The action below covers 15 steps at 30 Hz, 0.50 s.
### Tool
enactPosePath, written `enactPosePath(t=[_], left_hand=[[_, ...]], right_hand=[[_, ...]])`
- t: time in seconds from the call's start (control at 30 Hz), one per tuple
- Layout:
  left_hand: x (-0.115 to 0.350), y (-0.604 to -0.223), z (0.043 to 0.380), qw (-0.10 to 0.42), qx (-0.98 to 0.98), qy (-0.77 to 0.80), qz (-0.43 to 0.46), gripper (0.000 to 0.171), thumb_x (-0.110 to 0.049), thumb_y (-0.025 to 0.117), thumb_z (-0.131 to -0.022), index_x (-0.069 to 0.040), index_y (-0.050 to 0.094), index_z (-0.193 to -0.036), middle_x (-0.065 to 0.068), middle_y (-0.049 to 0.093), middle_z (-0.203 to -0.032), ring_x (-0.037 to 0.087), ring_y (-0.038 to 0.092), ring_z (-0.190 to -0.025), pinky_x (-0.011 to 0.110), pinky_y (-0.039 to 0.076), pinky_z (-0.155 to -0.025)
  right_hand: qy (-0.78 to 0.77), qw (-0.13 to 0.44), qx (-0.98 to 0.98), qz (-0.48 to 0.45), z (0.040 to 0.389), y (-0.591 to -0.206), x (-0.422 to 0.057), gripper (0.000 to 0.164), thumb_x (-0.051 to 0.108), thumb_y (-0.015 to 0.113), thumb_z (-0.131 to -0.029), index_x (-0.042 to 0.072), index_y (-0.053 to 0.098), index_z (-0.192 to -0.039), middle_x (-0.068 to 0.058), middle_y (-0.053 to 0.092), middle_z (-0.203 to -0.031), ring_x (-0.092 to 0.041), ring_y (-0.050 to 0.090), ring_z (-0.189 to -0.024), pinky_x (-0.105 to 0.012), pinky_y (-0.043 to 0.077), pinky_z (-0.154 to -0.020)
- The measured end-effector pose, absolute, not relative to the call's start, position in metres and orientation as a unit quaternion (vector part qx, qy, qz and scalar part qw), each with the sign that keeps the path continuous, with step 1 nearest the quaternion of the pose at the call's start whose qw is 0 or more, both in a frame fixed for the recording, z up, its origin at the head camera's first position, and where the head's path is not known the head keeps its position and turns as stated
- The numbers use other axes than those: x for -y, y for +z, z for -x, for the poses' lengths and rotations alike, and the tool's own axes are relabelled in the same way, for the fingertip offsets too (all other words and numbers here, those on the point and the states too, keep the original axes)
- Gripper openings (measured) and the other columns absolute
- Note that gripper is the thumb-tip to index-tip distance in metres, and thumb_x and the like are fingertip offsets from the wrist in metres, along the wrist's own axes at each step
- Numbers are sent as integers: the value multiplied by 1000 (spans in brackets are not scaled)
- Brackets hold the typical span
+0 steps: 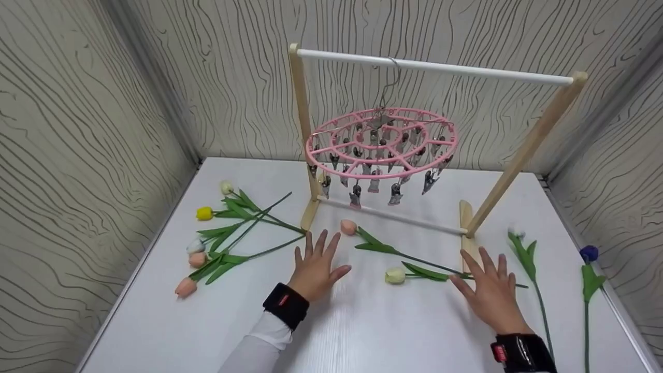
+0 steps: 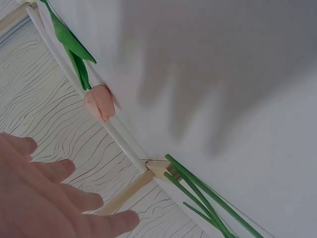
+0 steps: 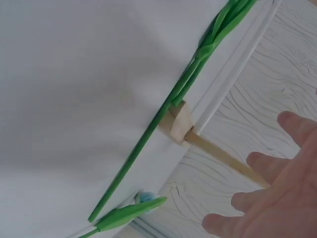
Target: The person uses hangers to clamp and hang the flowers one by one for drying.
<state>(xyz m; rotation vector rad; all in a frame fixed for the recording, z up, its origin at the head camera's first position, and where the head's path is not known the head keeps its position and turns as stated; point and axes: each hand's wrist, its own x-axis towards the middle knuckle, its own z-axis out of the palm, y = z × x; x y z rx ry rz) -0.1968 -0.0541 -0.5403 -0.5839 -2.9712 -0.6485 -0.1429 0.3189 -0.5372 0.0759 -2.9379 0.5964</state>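
The left hand (image 1: 317, 270) and right hand (image 1: 491, 296) are spread wide above the counter (image 1: 373, 336). On it, partly between them, lie a pink tulip (image 1: 380, 247) and cream tulip (image 1: 429, 274); behind, a hanger (image 1: 357, 174) hangs from the rack (image 1: 466, 70).

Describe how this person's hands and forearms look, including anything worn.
Both the left hand and right hand are ungloved. Each wrist has a black band, left and right, with a small red label. A white sleeve shows behind the left band; no right sleeve is visible.
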Motion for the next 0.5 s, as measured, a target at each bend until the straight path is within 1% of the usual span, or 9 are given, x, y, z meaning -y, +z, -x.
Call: enactPosePath(t=[0.13, 0.23, 0.33, 0.4, 0.5], left_hand=[[61, -539, 189, 24, 955, -228, 190, 74, -58, 43, -89, -21, 16, -148, 15, 19, -149, 45, 4, -134, 69, 15, -96], [64, -537, 180, 27, 950, -242, 195, 72, -59, 39, -90, -20, 20, -147, 15, 23, -148, 44, 10, -134, 68, 19, -95], [67, -536, 169, 33, 943, -263, 203, 66, -56, 39, -91, -17, 28, -144, 16, 31, -144, 44, 18, -132, 67, 24, -94], [67, -535, 161, 39, 937, -279, 207, 62, -53, 41, -92, -16, 34, -141, 15, 35, -141, 42, 23, -131, 64, 27, -95], [67, -534, 150, 47, 928, -302, 214, 56, -50, 43, -93, -16, 40, -137, 13, 41, -137, 39, 29, -129, 59, 30, -96]], right_hand=[[188, 97, 977, -9, 137, -535, -345, 63, 46, 57, -88, 5, 42, -134, -34, 29, -136, -60, 13, -123, -74, 16, -87], [192, 91, 977, 24, 130, -533, -368, 59, 39, 57, -90, 0, 43, -132, -37, 33, -130, -59, 25, -117, -71, 24, -86], [201, 70, 975, 67, 120, -531, -390, 57, 31, 57, -91, -7, 42, -130, -40, 34, -126, -57, 32, -112, -68, 28, -85], [200, 56, 973, 99, 113, -531, -406, 56, 27, 57, -90, -10, 42, -129, -41, 35, -124, -57, 33, -110, -67, 30, -84], [190, 36, 968, 157, 104, -532, -429, 51, 20, 57, -88, -12, 44, -125, -42, 37, -120, -58, 39, -104, -64, 37, -77]])
